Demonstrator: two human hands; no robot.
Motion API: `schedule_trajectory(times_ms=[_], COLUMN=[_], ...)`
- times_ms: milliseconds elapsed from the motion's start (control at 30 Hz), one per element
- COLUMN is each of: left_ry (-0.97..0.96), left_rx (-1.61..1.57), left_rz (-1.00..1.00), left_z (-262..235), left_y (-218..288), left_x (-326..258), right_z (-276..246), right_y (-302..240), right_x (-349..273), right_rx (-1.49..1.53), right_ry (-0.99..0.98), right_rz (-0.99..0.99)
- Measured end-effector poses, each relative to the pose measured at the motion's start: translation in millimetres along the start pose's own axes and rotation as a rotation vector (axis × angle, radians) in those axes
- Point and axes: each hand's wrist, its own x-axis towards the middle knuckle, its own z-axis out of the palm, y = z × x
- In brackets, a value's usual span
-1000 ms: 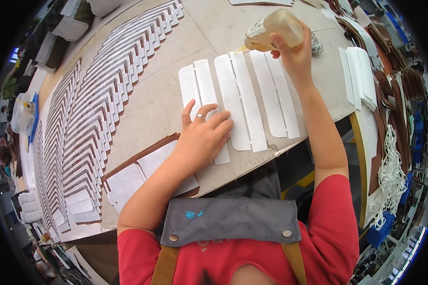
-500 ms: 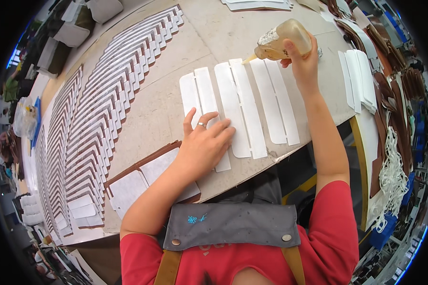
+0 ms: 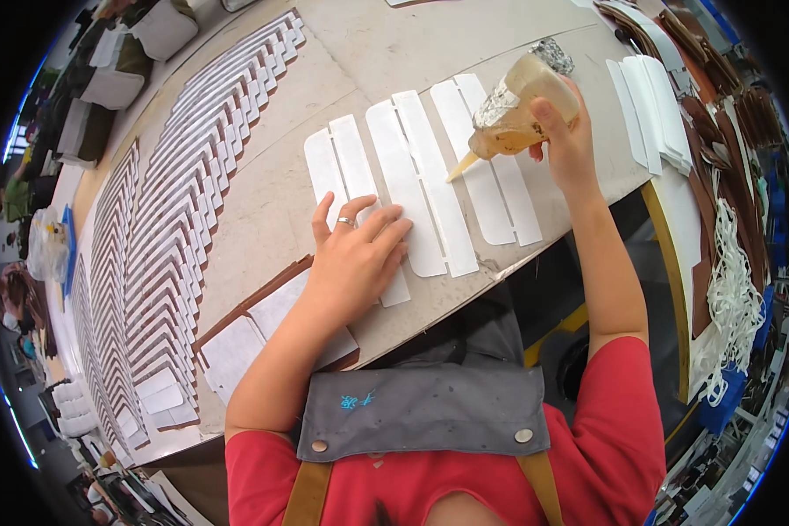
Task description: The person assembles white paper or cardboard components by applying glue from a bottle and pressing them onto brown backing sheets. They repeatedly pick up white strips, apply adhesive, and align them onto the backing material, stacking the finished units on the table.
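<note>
My right hand (image 3: 563, 131) is closed round a translucent yellowish squeeze bottle (image 3: 510, 110), tipped nozzle-down, with crumpled foil at its raised end. The thin nozzle tip is at the middle pair of white strips (image 3: 409, 167), over or touching its right strip partway along; which, I cannot tell. My left hand (image 3: 357, 254) lies with fingers spread across the lower part of the left pair of white strips (image 3: 331, 162), its fingertips beside the middle pair. It holds nothing. A right pair of white strips (image 3: 465, 123) lies partly behind the bottle.
Long overlapping rows of white-and-brown strips (image 3: 180, 193) fan across the table's left side. Brown-edged white panels (image 3: 237, 346) lie beside my left forearm. White pieces (image 3: 649, 114) are stacked at the right, near brown strips and a tangle of white cord (image 3: 732, 280).
The nozzle has come from near the far end of the middle pair toward me, along its right strip. The bottle tilts more steeply. My left hand stays on the strips; the view has shifted slightly.
</note>
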Motion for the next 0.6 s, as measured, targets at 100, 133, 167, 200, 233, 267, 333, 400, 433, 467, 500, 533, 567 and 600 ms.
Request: schedule_trajectory(times_ms=[100,133,167,200,233,267,333,400,433,467,500,533,567,600], left_ry=[-0.003,0.000,0.003,0.006,0.003,-0.001,-0.008,-0.013,-0.024,-0.034,-0.042,-0.049,-0.056,-0.059], left_rx=[-0.002,0.005,0.011,0.018,0.018,0.017,0.019,0.016,0.012,0.007,-0.001,-0.008,-0.014,-0.018], left_rz=[-0.002,0.003,0.008,0.014,0.012,0.010,0.001,-0.012,-0.007,-0.004,0.000,0.000,-0.001,-0.001], left_z=[0.4,0.6,0.9,1.2,0.9,0.3,-0.9,-1.6,-2.1,-3.1,-3.1,-4.3,-5.9,-8.5], left_y=[1.2,1.1,0.8,1.0,1.7,2.7,3.6,5.3,5.3,4.6,4.3,4.1,4.1,4.4], left_x=[0.2,0.5,1.3,1.8,2.2,2.7,3.4,5.0,5.6,5.7,6.4,7.4,8.4,10.9], right_z=[-5.5,-7.4,-9.6,-12.1,-14.8,-17.9,-21.9,-23.7,-25.1,-28.7,-34.9,-37.6,-40.4,-43.3], right_y=[-3.0,-4.6,-5.7,-6.7,-7.6,-8.7,-8.6,-2.5,0.3,3.9,8.6,6.8,5.4,8.8], right_x=[-15.8,-21.3,-26.2,-31.1,-35.9,-41.3,-49.4,-54.2,-55.5,-51.7,-43.2,-32.6,-22.9,-9.6], right_rx=[0.021,0.033,0.040,0.047,0.055,0.055,0.061,0.180,0.239,0.300,0.357,0.368,0.379,0.315], right_ry=[-0.011,-0.016,-0.029,-0.041,-0.052,-0.066,-0.095,-0.078,-0.069,-0.032,0.005,0.020,0.036,0.047], right_rz=[0.041,0.059,0.066,0.073,0.080,0.076,0.064,0.118,0.143,0.180,0.216,0.209,0.204,0.147])
